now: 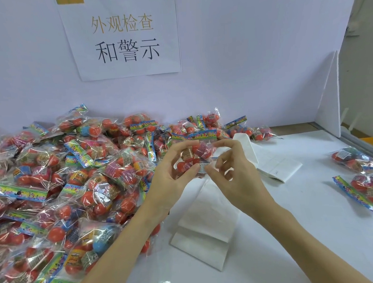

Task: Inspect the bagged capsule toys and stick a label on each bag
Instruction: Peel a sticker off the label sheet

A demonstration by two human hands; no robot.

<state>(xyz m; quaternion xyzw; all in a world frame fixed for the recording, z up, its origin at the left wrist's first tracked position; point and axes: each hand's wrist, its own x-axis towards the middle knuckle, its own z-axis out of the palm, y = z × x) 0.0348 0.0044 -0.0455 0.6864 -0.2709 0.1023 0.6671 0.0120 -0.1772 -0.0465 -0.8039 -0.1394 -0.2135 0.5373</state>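
Left grip (172,170) holds a bag of capsule toys (192,156) above the surface (303,232) while right grip (233,166) pinches a warning label (202,166) onto it; best pressed flat, edges smoothed.

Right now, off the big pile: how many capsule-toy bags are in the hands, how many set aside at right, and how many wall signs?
Clear plastic bag of orange capsule toys held between left hand and right hand: 1
Clear bags of capsule toys set aside at right, far and near: 2
White paper wall sign with Chinese characters: 1
Total: 4
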